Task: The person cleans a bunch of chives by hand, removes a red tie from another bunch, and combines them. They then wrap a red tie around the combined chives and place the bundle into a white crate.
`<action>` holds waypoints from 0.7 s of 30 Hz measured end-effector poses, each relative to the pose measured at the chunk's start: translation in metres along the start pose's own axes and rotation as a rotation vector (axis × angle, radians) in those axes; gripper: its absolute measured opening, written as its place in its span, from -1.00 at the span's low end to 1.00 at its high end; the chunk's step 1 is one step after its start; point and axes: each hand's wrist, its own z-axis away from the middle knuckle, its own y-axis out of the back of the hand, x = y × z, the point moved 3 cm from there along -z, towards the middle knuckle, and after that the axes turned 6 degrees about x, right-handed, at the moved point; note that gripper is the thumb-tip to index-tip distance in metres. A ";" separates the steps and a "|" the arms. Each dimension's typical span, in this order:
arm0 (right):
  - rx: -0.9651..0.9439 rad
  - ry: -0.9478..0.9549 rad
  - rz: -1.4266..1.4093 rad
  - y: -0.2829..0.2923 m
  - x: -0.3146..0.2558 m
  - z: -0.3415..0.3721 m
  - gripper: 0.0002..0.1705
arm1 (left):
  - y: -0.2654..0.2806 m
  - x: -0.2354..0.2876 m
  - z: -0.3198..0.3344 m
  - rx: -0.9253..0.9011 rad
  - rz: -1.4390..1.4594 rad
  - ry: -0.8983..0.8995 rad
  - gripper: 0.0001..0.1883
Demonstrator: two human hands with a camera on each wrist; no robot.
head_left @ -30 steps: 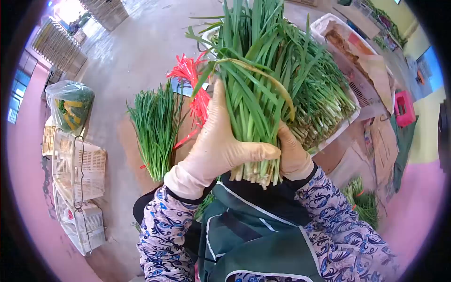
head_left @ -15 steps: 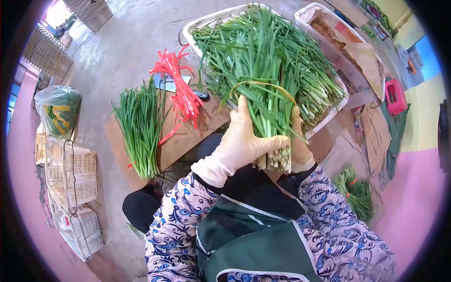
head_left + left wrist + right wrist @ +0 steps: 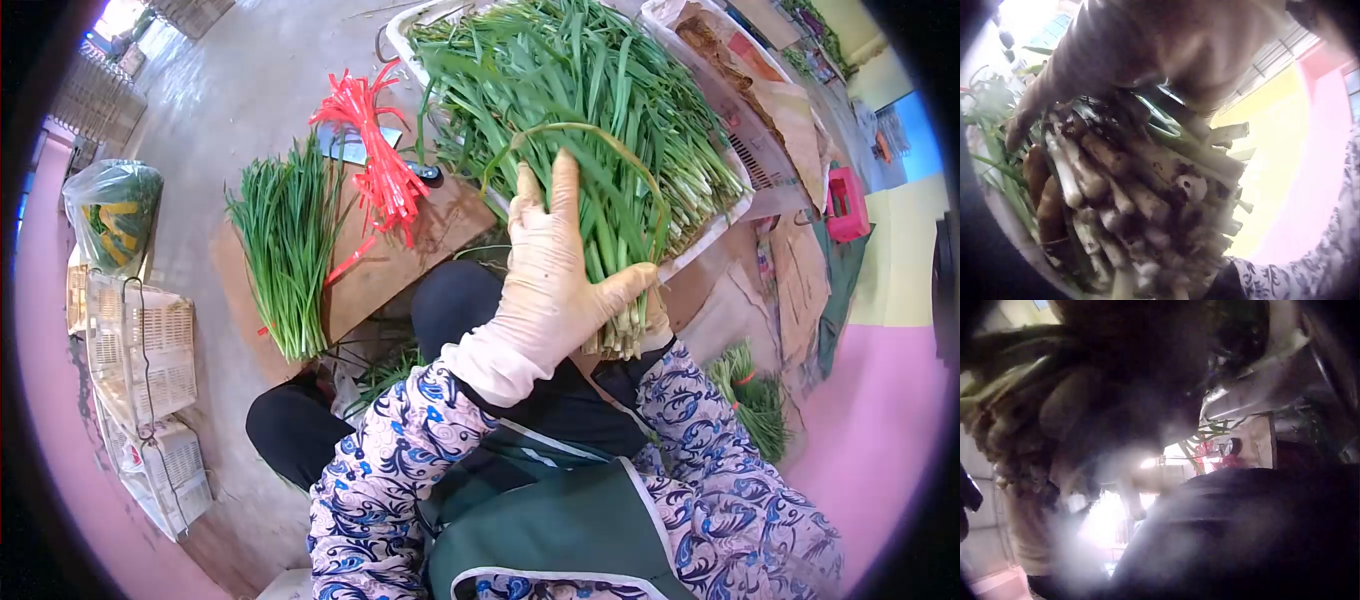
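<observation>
A thick bunch of garlic chives (image 3: 602, 240) is held upright in front of the body, its pale cut ends (image 3: 1147, 206) pointing down. My gloved left hand (image 3: 548, 265) lies over its near left side, two fingers pointing up along the leaves and the thumb across the stems. In the left wrist view that hand arches over the stem ends. My gloved right hand (image 3: 657, 318) holds the bunch from the far right side, mostly hidden behind stems and the left thumb. One yellowed leaf (image 3: 640, 165) curves over the bunch.
Behind stands a white crate (image 3: 728, 215) heaped with chives. At left, a chive bundle (image 3: 290, 250) and red ties (image 3: 383, 170) lie on cardboard (image 3: 400, 265). Tied bundles (image 3: 750, 400) sit at right. White baskets (image 3: 150, 350) and a bagged bundle (image 3: 118, 215) line the left wall.
The bunch has come down from its raised position, uncovering more of the crate. My left hand has shifted right over the stems, and its fingers have spread along the leaves.
</observation>
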 end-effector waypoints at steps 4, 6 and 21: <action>-0.235 0.038 -0.071 0.011 -0.004 0.001 -0.32 | -0.005 0.009 0.000 -0.077 -0.046 0.042 0.16; -0.065 0.070 -0.073 0.013 0.001 0.000 -0.34 | -0.007 0.005 0.002 -0.110 -0.101 0.011 0.10; -0.011 -0.145 0.090 -0.072 -0.005 0.017 -0.38 | 0.009 -0.041 -0.003 0.148 0.765 0.508 -0.31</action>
